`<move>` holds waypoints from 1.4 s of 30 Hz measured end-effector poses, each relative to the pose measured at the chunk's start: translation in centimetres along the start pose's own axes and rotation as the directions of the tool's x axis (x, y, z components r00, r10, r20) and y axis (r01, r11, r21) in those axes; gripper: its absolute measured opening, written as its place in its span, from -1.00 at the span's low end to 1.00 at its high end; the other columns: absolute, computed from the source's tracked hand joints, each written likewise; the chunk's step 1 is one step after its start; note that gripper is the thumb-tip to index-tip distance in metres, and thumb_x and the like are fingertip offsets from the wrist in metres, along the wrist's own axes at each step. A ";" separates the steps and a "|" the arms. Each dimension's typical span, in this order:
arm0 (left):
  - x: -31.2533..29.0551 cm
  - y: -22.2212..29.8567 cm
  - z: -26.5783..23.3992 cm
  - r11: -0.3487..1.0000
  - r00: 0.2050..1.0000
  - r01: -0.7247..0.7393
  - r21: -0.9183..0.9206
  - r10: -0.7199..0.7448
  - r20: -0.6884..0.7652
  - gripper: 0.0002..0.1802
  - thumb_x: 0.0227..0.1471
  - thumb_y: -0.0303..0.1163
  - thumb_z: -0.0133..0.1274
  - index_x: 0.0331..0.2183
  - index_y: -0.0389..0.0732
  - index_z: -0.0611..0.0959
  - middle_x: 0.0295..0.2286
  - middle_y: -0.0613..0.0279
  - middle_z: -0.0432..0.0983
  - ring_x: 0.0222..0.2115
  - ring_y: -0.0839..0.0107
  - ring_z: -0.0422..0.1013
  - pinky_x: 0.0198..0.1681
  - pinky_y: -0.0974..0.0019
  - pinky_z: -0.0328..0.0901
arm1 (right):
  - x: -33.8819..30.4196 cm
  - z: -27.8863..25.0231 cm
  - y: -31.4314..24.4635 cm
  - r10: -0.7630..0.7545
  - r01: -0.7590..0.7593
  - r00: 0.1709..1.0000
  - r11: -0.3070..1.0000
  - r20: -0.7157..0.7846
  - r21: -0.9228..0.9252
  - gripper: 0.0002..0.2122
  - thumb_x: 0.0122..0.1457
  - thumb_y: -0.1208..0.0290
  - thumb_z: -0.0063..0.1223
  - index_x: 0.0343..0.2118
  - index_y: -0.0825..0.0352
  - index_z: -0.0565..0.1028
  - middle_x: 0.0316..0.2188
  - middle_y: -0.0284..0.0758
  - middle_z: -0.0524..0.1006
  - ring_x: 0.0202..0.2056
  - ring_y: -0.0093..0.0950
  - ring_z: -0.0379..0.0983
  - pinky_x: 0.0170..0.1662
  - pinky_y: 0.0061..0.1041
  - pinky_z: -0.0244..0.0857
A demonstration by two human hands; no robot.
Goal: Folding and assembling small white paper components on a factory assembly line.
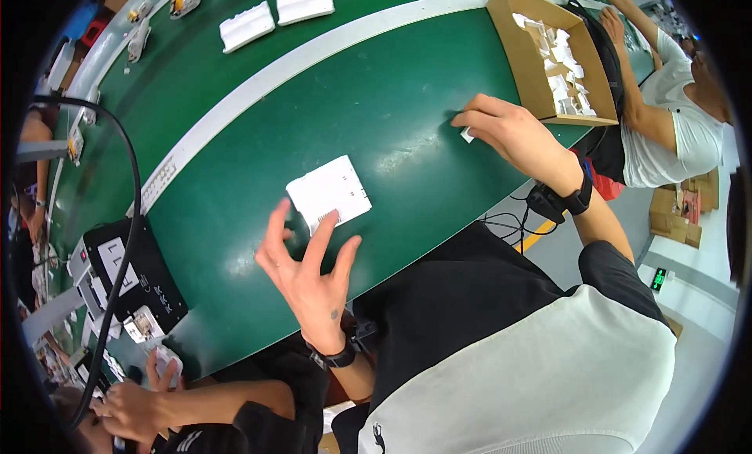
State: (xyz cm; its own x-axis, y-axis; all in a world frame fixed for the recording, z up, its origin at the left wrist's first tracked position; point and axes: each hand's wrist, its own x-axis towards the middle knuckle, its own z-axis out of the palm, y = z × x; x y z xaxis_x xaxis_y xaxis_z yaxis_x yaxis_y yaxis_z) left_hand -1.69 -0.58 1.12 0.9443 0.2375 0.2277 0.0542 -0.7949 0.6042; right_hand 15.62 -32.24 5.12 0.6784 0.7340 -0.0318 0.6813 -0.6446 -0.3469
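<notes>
Currently the left hand point(309, 270) is spread open, fingers apart, with the index fingertip just touching the near edge of the flat white square plastic cover point(329, 191), which lies face-down-or-up (cannot tell which) on the green conveyor belt point(235, 172) right in front of the person. Nothing is gripped on that side; the contact looks like a nudge or a steadying touch, so the cover sits flat within easy reach. The right hand point(513, 133) is further out on the belt, fingers curled together and pinched on a small white plastic piece point(467, 133), pressed down near the belt surface just beside the open brown cardboard box point(533, 70). That box is full of similar small white parts and sits on the right, close to the right hand, which would keep the pick short. Two ribbed white plastic housings point(274, 15) lie well apart at the far side of the belt, beyond the white stripe. At lower left a black fixture box with white labels point(129, 274) stands on the belt edge with a black cable looping over it, and a neighbouring person's hands point(149, 391) work on a small white item there. Another person in a white shirt point(674, 133) sits at right, next to the cardboard box.
</notes>
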 end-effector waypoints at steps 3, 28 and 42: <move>0.8 0.2 0.4 0.996 0.996 -0.091 0.017 0.091 -0.004 -0.65 -0.12 -0.31 0.49 -0.19 0.01 0.84 0.24 0.24 0.47 0.08 0.02 0.31 0.17 0.02 0.21 | 1.1 0.3 -0.7 0.074 -0.070 0.997 0.992 -0.033 0.104 -0.78 0.25 0.61 0.21 -0.05 0.32 0.61 -0.16 -0.29 0.57 -0.23 -0.24 0.55 -0.15 -0.29 0.47; 1.3 -0.5 2.0 0.980 0.983 -0.179 -0.086 0.174 -0.061 -0.82 -0.02 -0.29 0.43 -0.33 -0.06 0.76 -0.08 0.41 0.62 -0.27 0.26 0.43 0.04 0.10 0.21 | 10.0 4.1 -11.2 -0.310 0.312 0.949 0.949 0.059 -0.044 -0.81 0.07 0.62 0.19 -0.23 0.38 0.50 -0.31 -0.19 0.46 -0.34 -0.14 0.52 -0.32 -0.25 0.45; -0.5 -2.2 0.3 0.977 0.956 0.186 -0.105 -0.204 -0.211 -0.33 0.14 -0.46 0.30 0.27 -0.23 0.53 0.26 -0.02 0.39 0.15 0.00 0.36 0.21 0.02 0.30 | 20.2 2.1 -6.8 -0.327 0.276 0.843 0.944 -0.426 -0.179 -0.71 0.20 0.37 0.31 -0.03 0.28 0.60 -0.09 -0.14 0.55 -0.04 -0.12 0.54 0.01 -0.14 0.47</move>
State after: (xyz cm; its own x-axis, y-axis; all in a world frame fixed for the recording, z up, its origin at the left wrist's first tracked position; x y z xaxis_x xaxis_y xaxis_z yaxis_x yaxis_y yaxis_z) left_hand -2.20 0.83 -0.53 0.8233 0.5070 0.2551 0.1940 -0.6738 0.7130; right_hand 24.05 -12.57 4.86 0.4665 0.7388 0.4863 0.8798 -0.4443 -0.1691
